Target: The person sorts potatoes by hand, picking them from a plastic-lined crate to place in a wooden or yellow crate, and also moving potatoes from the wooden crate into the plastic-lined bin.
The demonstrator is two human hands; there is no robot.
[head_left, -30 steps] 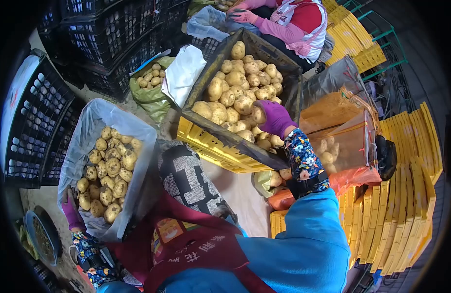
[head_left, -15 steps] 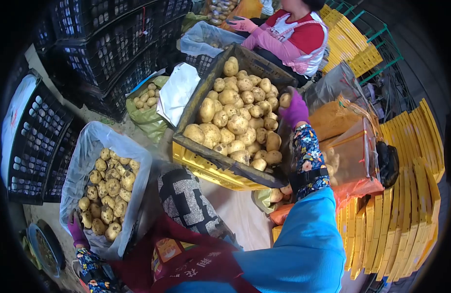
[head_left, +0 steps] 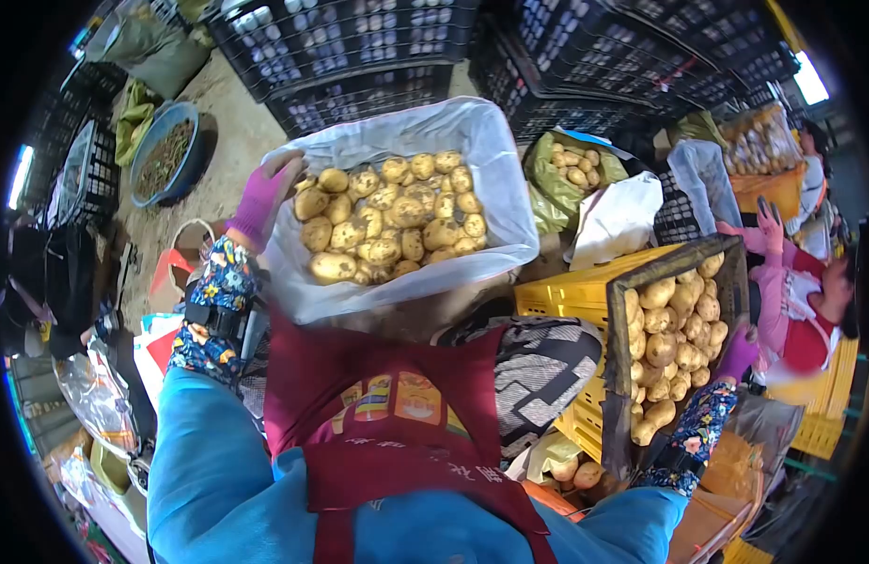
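My left hand (head_left: pixel 258 199), in a purple glove with dirty fingertips, curls over the left rim of a crate lined with pale plastic (head_left: pixel 509 221). Soil-spotted potatoes (head_left: pixel 411 207) lie inside, some close by its fingertips. Off to the right, my right hand (head_left: pixel 738 353), gloved likewise, is at the near right edge of a yellow crate (head_left: pixel 566 296) with a dark rim lining. Larger, cleaner potatoes (head_left: pixel 674 329) are heaped there. The right fingers are mostly hidden, and I cannot tell whether they hold a potato.
Black crates (head_left: pixel 359 42) stand stacked behind the lined crate. A green sack of potatoes (head_left: pixel 561 179) and a white sheet (head_left: pixel 618 211) lie between the crates. A blue basin (head_left: pixel 171 155) stands at left. Another person (head_left: pixel 801 301) with pink gloves is at far right.
My view has swung left, bringing the lined crate to the middle. The potato seen in my right hand before is out of sight. My left hand stays at the lined crate's rim.
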